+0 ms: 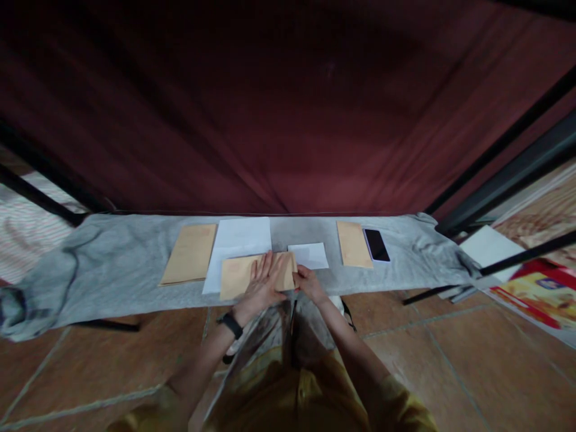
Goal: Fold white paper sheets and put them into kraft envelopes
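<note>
A tan envelope (233,279) lies crosswise in front of me, partly over the white sheets. My left hand (261,282) rests flat on it with the fingers spread, a dark band on that wrist. At the envelope's right end, my right hand (308,282) has its fingers pinched on the edge. Just beyond the right hand lies a small white paper (315,254), partly covered by the envelope. Larger white sheets of paper (243,235) lie behind and left of my left hand.
A stack of tan envelopes (189,255) is at the left, and another tan envelope (354,245) lies right beside a phone (377,245). A grey cloth (128,264) covers the narrow surface. Dark red fabric (288,138) hangs behind; black metal bars (504,141) flank it.
</note>
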A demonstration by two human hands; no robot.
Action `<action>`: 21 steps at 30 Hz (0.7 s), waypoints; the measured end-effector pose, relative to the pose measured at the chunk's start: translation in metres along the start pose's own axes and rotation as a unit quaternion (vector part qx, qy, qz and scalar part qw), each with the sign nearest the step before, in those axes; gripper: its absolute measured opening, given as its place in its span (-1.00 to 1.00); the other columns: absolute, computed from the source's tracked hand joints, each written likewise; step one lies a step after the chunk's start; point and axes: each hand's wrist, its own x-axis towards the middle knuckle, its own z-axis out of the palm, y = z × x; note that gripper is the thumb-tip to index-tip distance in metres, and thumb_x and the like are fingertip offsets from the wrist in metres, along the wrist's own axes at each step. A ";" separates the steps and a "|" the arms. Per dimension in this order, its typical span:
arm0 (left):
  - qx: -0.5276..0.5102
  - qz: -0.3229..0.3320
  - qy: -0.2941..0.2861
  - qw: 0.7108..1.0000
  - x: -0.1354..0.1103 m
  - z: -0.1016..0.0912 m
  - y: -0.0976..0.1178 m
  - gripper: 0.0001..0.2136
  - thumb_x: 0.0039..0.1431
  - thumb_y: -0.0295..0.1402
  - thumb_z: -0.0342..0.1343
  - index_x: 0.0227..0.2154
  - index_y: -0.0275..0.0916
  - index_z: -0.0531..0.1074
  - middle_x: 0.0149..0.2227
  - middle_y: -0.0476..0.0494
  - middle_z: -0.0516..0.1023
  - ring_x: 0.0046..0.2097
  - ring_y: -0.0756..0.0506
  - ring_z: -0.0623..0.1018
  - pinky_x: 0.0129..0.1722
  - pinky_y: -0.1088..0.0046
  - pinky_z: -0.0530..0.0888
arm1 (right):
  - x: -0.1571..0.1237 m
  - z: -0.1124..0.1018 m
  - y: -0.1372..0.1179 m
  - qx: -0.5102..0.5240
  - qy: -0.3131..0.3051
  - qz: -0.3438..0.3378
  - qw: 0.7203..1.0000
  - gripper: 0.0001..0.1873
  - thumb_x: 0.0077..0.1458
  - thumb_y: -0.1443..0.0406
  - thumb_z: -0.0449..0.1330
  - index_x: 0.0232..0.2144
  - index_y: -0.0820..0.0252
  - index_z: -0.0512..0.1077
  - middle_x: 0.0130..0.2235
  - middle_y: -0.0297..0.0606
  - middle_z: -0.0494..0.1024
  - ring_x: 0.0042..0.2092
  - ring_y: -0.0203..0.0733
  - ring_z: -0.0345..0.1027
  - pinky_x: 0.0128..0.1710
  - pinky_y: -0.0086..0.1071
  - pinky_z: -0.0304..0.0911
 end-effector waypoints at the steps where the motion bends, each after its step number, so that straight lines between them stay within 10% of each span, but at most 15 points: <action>1: 0.032 0.007 -0.025 0.999 0.006 -0.001 -0.006 0.11 -0.15 -0.22 0.42 0.43 -0.19 -0.10 0.48 -0.48 -0.19 0.47 -0.44 -0.14 0.36 -0.22 -0.08 | -0.001 -0.001 0.001 0.001 -0.005 -0.001 1.000 -0.82 0.03 0.18 0.18 -0.35 0.16 0.44 -0.44 -0.40 0.47 -0.44 -0.30 0.32 -0.57 -0.50 0.27; 12: 0.081 0.062 -0.053 0.993 0.013 0.010 -0.021 0.17 -0.17 -0.09 0.37 0.44 -0.14 -0.21 0.36 -0.43 0.17 0.39 -0.42 0.16 0.37 -0.20 -0.15 | -0.005 -0.014 0.017 -0.117 0.046 -0.024 0.992 -0.83 0.10 0.26 0.05 -0.36 0.14 0.43 -0.49 -0.40 0.43 -0.57 -0.34 0.22 -0.62 -0.49 0.17; 21: 0.037 0.024 -0.101 0.994 0.009 0.018 -0.043 0.23 -0.17 0.00 0.36 0.44 -0.14 -0.32 0.43 -0.49 -0.02 0.44 -0.45 0.00 0.33 -0.27 -0.12 | -0.003 -0.019 0.017 -0.130 0.055 -0.029 0.990 -0.90 0.17 0.30 0.04 -0.35 0.12 0.35 -0.47 -0.43 0.38 -0.46 -0.29 0.30 -0.48 -0.48 0.23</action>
